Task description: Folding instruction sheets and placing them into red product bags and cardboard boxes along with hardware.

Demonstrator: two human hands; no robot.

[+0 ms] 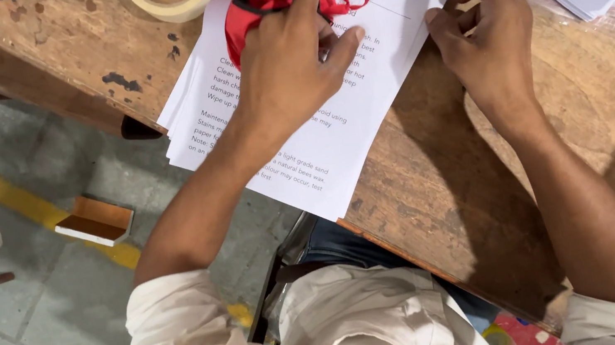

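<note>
You keep L hand (pixel 289 66) flat, fingers spread, pinning the printed sheet stack (pixel 319 141) on the wooden table (pixel 445 190), w/ R hand (pixel 485 23) fingers curled pinching the stack's edge—lift one sheet only.

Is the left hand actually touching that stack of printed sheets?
Touching. The head view shows the left hand pressed flat on the stack of printed sheets, fingers spread across the top page.

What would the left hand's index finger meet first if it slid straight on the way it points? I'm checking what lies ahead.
Probably just more of the printed sheet: the left hand points along the paper toward the picture's top edge, past its red picture.
</note>
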